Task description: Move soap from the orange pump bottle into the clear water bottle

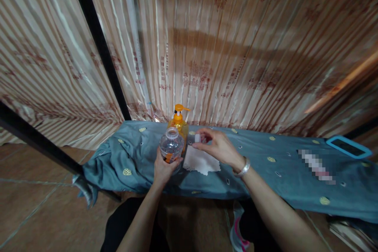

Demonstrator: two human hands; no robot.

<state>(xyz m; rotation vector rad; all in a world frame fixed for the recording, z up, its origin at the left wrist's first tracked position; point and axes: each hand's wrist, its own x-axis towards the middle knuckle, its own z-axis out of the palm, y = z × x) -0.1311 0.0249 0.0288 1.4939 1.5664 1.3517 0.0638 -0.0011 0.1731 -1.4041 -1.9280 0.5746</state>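
A clear plastic bottle (171, 143) stands upright in the grip of my left hand (164, 168), its mouth uncapped. To the right of it my right hand (220, 147) pinches a small whitish bottle cap (197, 138) between thumb and fingers, apart from the bottle's mouth. A yellow pump bottle (178, 119) with an orange pump head is just behind the clear bottle, which partly hides it. Below my right hand, a white sheet of tissue (202, 160) with a ragged front edge lies flat on the patterned blue-green cloth (256, 177).
At the right end of the cloth lie a blue-framed tablet-like board (348, 147) and a blurred-out long item (317, 167). Striped curtains (206, 47) hang behind. A dark slanting post (99, 43) rises at the left, and bunched cloth (109, 157) lies near it.
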